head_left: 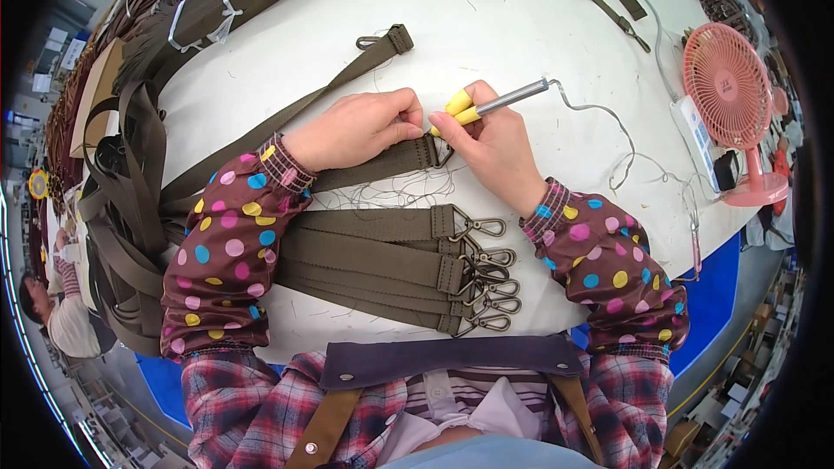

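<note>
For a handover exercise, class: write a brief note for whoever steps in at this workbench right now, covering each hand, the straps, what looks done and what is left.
Left hand: pins the olive strap flat near its stitched end.
Right hand: grips a yellow-handled corded tool, tip at that strap's end by the clasp ring.
Stack of straps with metal clasps lies nearer the body; loose threads lie between.
Bundled straps wait at the left; whether they are finished cannot be told.
Pink fan stands at the right.

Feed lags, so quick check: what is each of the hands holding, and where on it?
Left hand pins the olive webbing strap near its stitched end; right hand grips the yellow-handled metal corded tool at its handle.
</note>
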Demonstrator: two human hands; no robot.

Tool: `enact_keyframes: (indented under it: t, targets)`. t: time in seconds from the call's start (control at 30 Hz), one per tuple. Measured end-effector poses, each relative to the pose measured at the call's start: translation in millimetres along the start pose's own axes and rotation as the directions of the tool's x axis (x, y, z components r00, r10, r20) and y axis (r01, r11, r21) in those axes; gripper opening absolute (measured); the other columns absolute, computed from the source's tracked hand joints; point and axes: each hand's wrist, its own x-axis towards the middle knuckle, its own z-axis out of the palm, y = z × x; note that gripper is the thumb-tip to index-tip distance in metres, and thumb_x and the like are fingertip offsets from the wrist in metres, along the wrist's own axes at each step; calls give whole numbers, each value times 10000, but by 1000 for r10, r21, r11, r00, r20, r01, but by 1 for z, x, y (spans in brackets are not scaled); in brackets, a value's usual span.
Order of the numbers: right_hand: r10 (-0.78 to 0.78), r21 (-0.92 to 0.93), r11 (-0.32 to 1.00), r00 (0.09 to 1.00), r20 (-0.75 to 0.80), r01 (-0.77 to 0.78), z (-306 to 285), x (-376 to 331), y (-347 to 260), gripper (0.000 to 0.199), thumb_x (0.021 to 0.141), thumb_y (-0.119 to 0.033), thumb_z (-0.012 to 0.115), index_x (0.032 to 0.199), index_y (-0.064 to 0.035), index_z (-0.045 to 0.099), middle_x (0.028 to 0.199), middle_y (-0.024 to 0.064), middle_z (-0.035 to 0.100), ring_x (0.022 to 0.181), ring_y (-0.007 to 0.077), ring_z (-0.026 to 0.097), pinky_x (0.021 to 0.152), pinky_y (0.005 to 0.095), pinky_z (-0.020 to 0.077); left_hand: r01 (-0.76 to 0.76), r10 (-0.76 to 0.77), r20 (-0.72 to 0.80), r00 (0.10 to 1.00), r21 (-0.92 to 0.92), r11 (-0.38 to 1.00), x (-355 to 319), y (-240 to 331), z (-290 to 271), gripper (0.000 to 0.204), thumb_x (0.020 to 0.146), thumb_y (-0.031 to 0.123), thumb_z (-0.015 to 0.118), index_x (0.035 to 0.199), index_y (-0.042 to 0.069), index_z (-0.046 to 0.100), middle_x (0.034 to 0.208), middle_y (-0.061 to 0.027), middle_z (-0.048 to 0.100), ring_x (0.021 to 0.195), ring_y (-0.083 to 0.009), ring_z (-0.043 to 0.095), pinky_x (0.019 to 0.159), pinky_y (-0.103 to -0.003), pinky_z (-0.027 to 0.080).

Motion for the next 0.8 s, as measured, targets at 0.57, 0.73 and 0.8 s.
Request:
enact_keyframes:
  t: [0.57, 0.73, 0.8]
  targets:
    - [-15, -85, 996, 1000, 15, 16, 0, 1, 0, 388, 858, -326, 671, 800, -27, 430, 578, 78, 522, 495, 175, 532, 477, 289, 418, 26, -27, 24, 999, 37, 999, 1, 4, 0, 185, 918, 188, 558, 986, 29, 494, 865, -143, 623, 801, -300, 607, 697, -354, 471]
    - [-26, -86, 996, 1000, 10, 27, 0, 1, -1, 358, 861, -290, 669, 803, -28, 433, 581, 77, 525, 494, 167, 529, 476, 284, 416, 41, -41, 20, 999, 21, 999, 1, 2, -1, 167, 929, 182, 541, 984, 34, 486, 822, -115, 596, 735, -256, 583, 676, -330, 464]
    - [-37, -81, 996, 999, 0, 37, 1, 1, -1, 342, 861, -271, 670, 805, -28, 436, 582, 72, 527, 494, 155, 528, 475, 280, 414, 63, -63, 26, 998, -3, 998, 0, 3, -3, 159, 934, 178, 532, 982, 35, 483, 813, -98, 583, 702, -234, 566, 663, -314, 461]
